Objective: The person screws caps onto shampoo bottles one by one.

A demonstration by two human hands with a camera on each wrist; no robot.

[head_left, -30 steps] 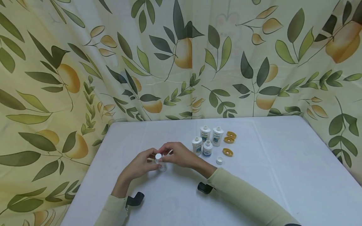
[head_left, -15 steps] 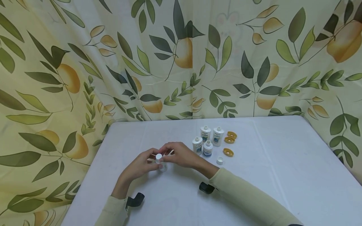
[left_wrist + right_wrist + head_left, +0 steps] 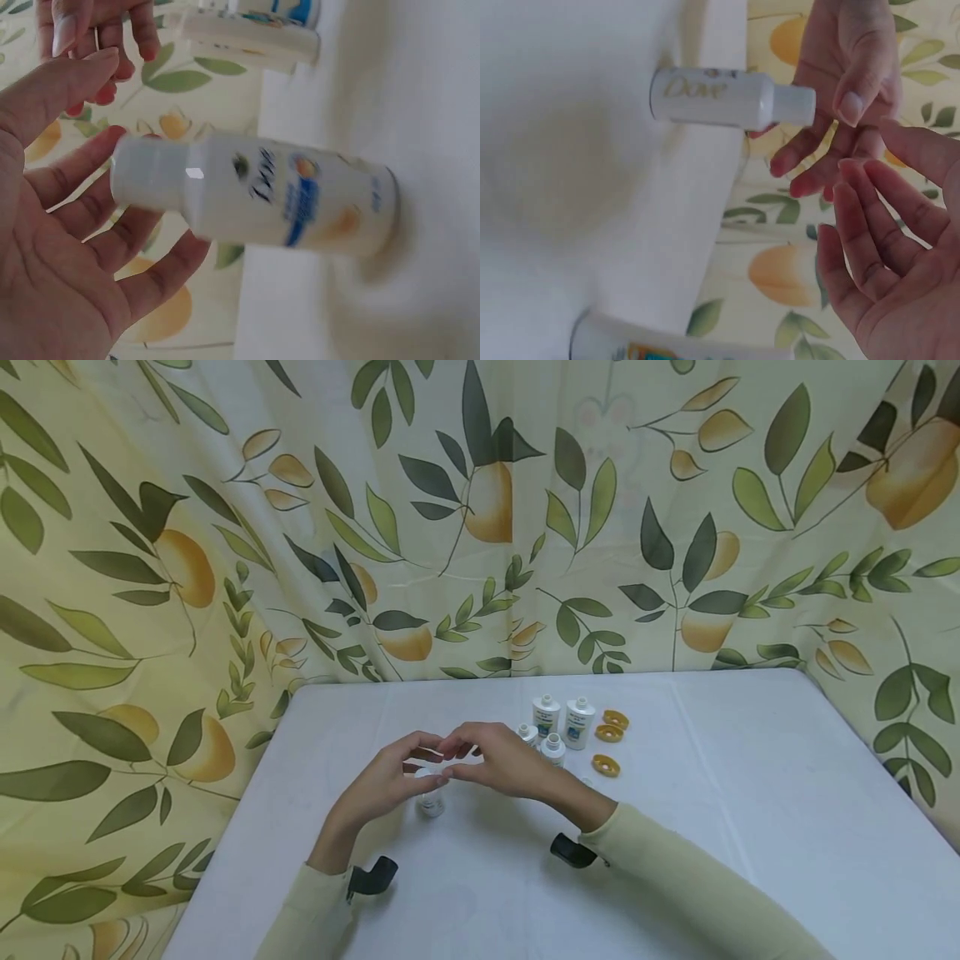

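**R hand (image 3: 498, 762) lifted up & right off the cap (image 3: 150, 174); L hand (image 3: 392, 778) also a bit higher than 0.5 s ago**

Biggest first: leaf-and-fruit print curtain (image 3: 480, 527) hangs behind & along L side. White-covered bench (image 3: 712, 793) in front of it. Pale green sleeves (image 3: 690, 881) on both arms, w/ a black wrist cam (image 3: 373, 877) at each cuff.

Hands are close together over L-centre of bench, fingertips nearly meeting in head view. R fingers (image 3: 855, 255) loosely spread & bent a little, gripping nothing, apart from btl. L fingers (image 3: 161, 285) also spread, not wrapped round anything, just behind btl top; thumb near cap. Can't tell if L hand touches it.

Group of 4 white btls (image 3: 579, 727) stands R of hands, 2 back, 2 front, necks uncapped; R hand/arm partly covers the front pair.

Dove btl (image 3: 431, 802) stands upright on bench below L hand, well apart from that group, cap on top.

Smallest: 3 yellow rings (image 3: 609, 733) lie R of group, 2 touching or nearly so, 1 nearer the person.
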